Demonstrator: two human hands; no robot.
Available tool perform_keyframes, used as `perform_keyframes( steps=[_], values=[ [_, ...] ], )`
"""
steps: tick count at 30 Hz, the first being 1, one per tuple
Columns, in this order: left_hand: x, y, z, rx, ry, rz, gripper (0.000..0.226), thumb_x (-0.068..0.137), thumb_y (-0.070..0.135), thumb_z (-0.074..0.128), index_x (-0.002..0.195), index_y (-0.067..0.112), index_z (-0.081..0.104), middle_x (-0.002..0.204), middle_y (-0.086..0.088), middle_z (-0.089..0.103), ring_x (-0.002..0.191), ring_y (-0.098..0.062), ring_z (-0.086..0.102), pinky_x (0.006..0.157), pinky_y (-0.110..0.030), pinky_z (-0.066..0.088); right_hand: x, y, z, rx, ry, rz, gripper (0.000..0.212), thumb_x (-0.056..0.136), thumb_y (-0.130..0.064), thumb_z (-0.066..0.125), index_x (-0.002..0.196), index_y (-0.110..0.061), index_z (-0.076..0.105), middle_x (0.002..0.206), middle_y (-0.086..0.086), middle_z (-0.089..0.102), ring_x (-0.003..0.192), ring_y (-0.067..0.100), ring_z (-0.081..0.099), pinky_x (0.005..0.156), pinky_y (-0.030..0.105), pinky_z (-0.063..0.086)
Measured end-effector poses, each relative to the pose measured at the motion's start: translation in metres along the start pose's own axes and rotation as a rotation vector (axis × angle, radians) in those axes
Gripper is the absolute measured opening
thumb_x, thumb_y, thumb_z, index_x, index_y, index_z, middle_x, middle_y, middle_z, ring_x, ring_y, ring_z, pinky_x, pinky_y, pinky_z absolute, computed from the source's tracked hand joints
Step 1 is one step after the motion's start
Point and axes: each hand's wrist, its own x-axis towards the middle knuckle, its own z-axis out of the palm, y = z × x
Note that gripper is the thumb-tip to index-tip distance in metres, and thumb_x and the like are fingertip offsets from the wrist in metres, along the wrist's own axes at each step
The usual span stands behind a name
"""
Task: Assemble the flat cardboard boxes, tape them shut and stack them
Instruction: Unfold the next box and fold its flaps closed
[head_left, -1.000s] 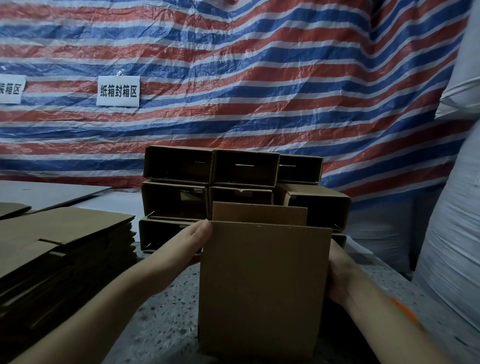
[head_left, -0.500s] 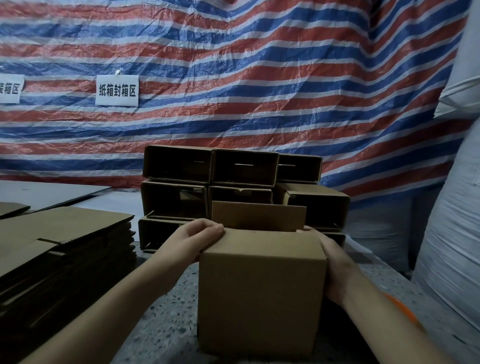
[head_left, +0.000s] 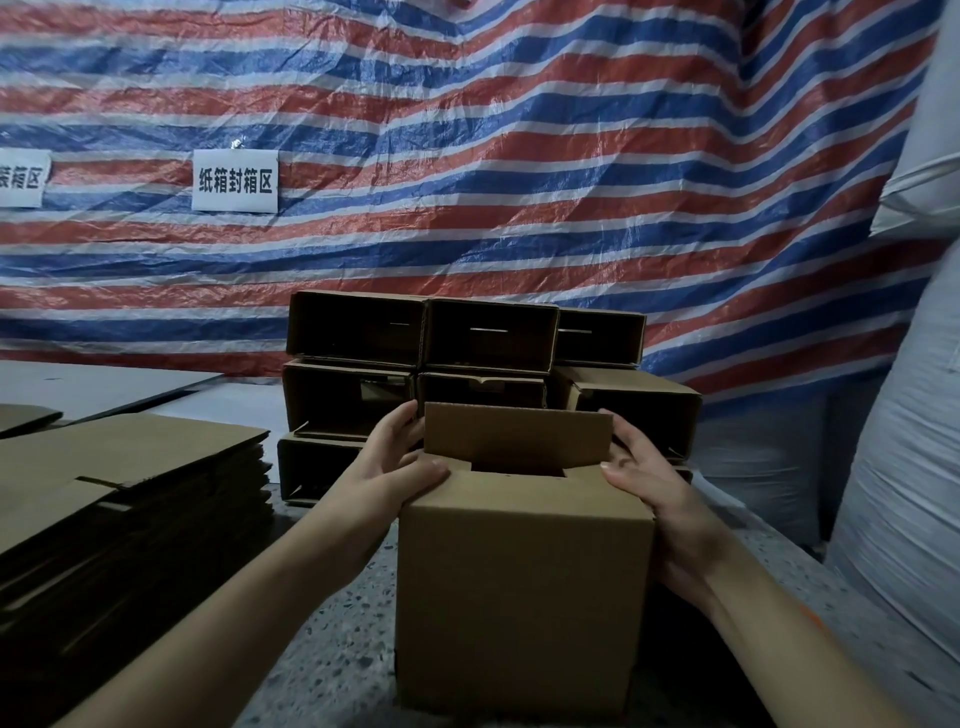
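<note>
1. An upright cardboard box is seen standing on a speckled table, low centre in the head view, toward 6 o'clock.
2. The box is flanked by both hands at its top: left hand at the box's 10 o'clock corner, right hand at its 2 o'clock corner.
3. Left hand: the thumb is laid on the folded-in top flap at the near left corner, and the fingers are curled round the left edge of the far flap. The box top is gripped.
4. Right hand: the thumb is pressed on the top near the right corner, and the fingers are wrapped round the right edge of the far flap. The box is gripped here too.
5. The far flap is held standing upright between the two hands; a dark opening is left below it at the box's 12 o'clock edge.
6. A stack of assembled boxes is seen directly behind, at 12 o'clock from the held box, open ends facing the camera, three tiers high.
7. A pile of flat cardboard blanks is placed at 9 o'clock, well apart from the left forearm.
8. A striped red, white and blue tarp is hung across the back, with a white paper sign stuck on at 11 o'clock.
9. White woven sacks are seen at 3 o'clock.
</note>
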Motion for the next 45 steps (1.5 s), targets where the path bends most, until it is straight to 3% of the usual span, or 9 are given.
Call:
perform_keyframes(
  steps=[7, 11, 14, 17, 22, 27, 31, 35, 45],
  values=[
    [0.002, -0.001, -0.003, 0.096, 0.075, 0.070, 0.076, 0.083, 0.015, 0.073, 0.143, 0.045, 0.039, 0.124, 0.023, 0.056, 0.120, -0.001, 0.049, 0.097, -0.031, 0.042, 0.001, -0.004, -0.004, -0.048, -0.017, -0.038, 0.064, 0.082, -0.014, 0.065, 0.140, -0.037, 0.053, 0.127, -0.006, 0.069, 0.116, 0.022, 0.067, 0.086, 0.032, 0.059],
    [-0.001, 0.000, -0.004, 0.184, 0.078, 0.102, 0.041, 0.087, 0.018, 0.070, 0.116, 0.046, 0.066, 0.107, 0.010, 0.069, 0.101, -0.011, 0.064, 0.080, -0.025, 0.053, -0.004, -0.007, -0.005, -0.133, -0.001, 0.016, 0.030, 0.079, -0.028, 0.069, 0.108, -0.024, 0.077, 0.113, 0.014, 0.071, 0.096, 0.026, 0.070, 0.077, 0.036, 0.059],
    [-0.003, 0.002, -0.004, 0.259, 0.047, 0.097, 0.017, 0.089, 0.022, 0.067, 0.090, 0.035, 0.078, 0.098, 0.009, 0.072, 0.088, -0.005, 0.066, 0.064, -0.012, 0.050, -0.004, -0.005, -0.004, -0.190, 0.065, -0.014, 0.022, 0.075, -0.032, 0.069, 0.087, -0.019, 0.082, 0.110, 0.008, 0.074, 0.105, 0.022, 0.068, 0.091, 0.038, 0.052],
    [-0.003, 0.006, -0.004, 0.278, 0.053, 0.087, 0.013, 0.088, 0.024, 0.068, 0.084, 0.030, 0.079, 0.095, 0.008, 0.072, 0.084, -0.003, 0.067, 0.063, -0.012, 0.049, -0.004, -0.005, -0.002, -0.221, 0.077, -0.044, 0.021, 0.077, -0.030, 0.066, 0.083, -0.017, 0.082, 0.108, 0.003, 0.075, 0.105, 0.017, 0.068, 0.098, 0.040, 0.049],
    [-0.005, 0.012, -0.004, 0.393, 0.049, 0.080, 0.012, 0.087, 0.030, 0.069, 0.083, 0.034, 0.078, 0.096, 0.014, 0.072, 0.089, -0.002, 0.067, 0.075, -0.022, 0.050, -0.003, -0.005, -0.003, -0.251, 0.074, -0.070, 0.023, 0.077, -0.028, 0.065, 0.084, -0.012, 0.080, 0.106, 0.006, 0.076, 0.106, 0.019, 0.068, 0.103, 0.045, 0.048],
    [-0.011, 0.034, 0.001, 0.929, 0.031, 0.234, 0.019, 0.094, 0.046, 0.053, 0.098, 0.039, 0.071, 0.101, 0.026, 0.066, 0.102, 0.006, 0.057, 0.091, -0.023, 0.047, -0.003, -0.005, -0.003, -0.264, 0.073, -0.076, 0.028, 0.079, -0.028, 0.063, 0.087, -0.005, 0.077, 0.106, 0.008, 0.075, 0.108, 0.026, 0.065, 0.105, 0.051, 0.046],
    [-0.028, 0.042, 0.030, 1.233, -0.031, 0.452, 0.060, 0.094, 0.066, 0.019, 0.136, 0.039, 0.053, 0.137, 0.026, 0.051, 0.133, 0.001, 0.037, 0.118, -0.031, 0.024, -0.004, -0.005, -0.003, -0.280, 0.054, -0.079, 0.027, 0.080, -0.028, 0.062, 0.085, -0.006, 0.077, 0.106, 0.007, 0.074, 0.104, 0.022, 0.066, 0.103, 0.051, 0.047],
    [-0.035, 0.027, 0.057, 1.423, -0.152, 0.444, 0.081, 0.083, 0.076, 0.005, 0.151, 0.038, 0.025, 0.156, 0.019, 0.031, 0.144, -0.005, 0.025, 0.112, -0.025, 0.004, -0.004, -0.005, -0.005, -0.292, 0.051, -0.089, 0.030, 0.081, -0.027, 0.062, 0.088, -0.002, 0.076, 0.107, 0.009, 0.074, 0.106, 0.023, 0.066, 0.104, 0.052, 0.046],
    [-0.032, 0.016, 0.054, 1.459, -0.074, 0.551, 0.061, 0.092, 0.066, 0.020, 0.130, 0.036, 0.057, 0.131, 0.017, 0.062, 0.119, -0.008, 0.058, 0.094, -0.030, 0.046, -0.003, -0.008, -0.007, -0.422, 0.019, -0.066, 0.032, 0.093, -0.045, 0.060, 0.094, -0.019, 0.079, 0.107, -0.003, 0.074, 0.104, 0.012, 0.067, 0.095, 0.039, 0.050]
  ],
)
